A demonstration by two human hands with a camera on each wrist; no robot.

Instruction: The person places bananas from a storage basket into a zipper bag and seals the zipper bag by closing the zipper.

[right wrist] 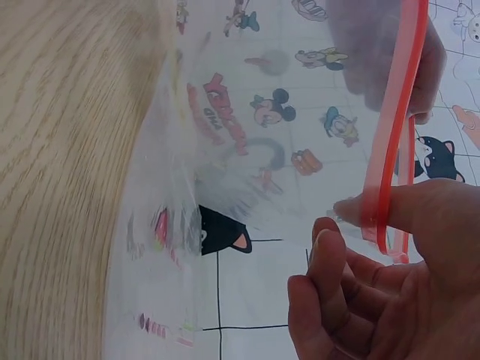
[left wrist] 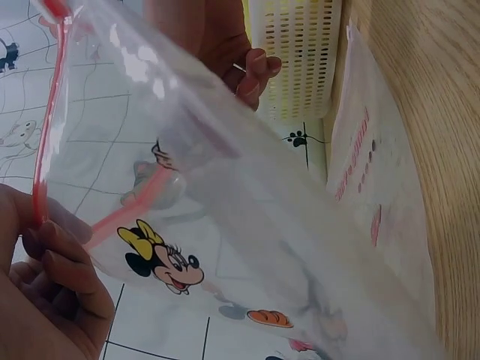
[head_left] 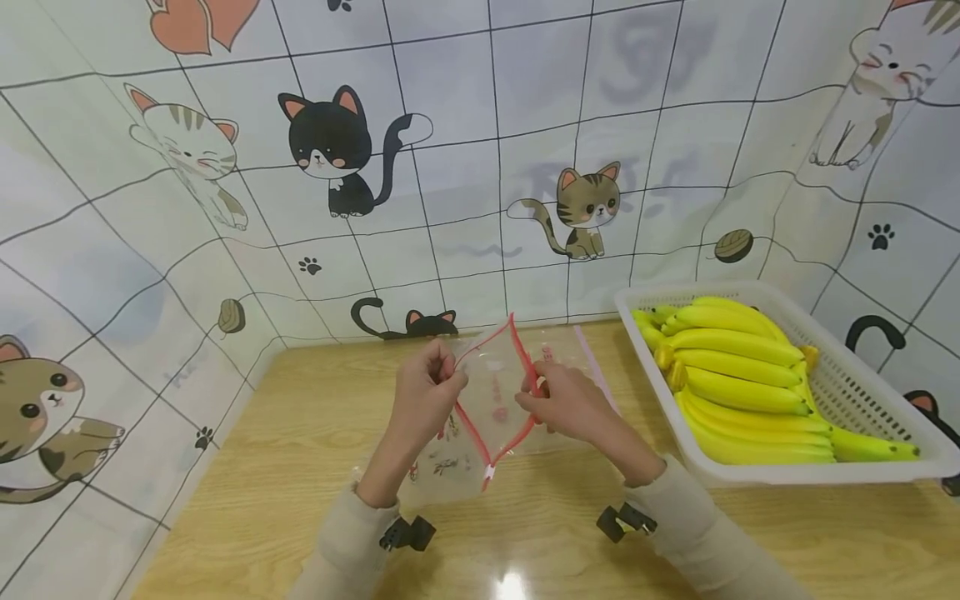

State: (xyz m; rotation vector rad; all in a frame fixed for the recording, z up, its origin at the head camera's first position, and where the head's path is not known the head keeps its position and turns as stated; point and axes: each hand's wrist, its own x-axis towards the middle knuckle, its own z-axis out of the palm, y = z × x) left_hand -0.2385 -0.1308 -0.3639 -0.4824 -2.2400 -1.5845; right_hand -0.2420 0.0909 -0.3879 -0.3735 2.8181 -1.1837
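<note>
A clear zip bag with a red zip edge and printed cartoon figures is held over the table, its mouth spread into a diamond. My left hand pinches the left rim; in the left wrist view the curled fingers grip it below a Minnie Mouse print. On the opposite rim, my right hand holds the red strip between thumb and fingers, also seen close in the right wrist view with the red zip strip across the thumb. A white slider sits at the near corner of the mouth.
To the right stands a white plastic basket with several yellow bananas. Another clear bag with a pale pink edge lies on the wooden table behind my right hand. A cat-printed sheet covers the walls.
</note>
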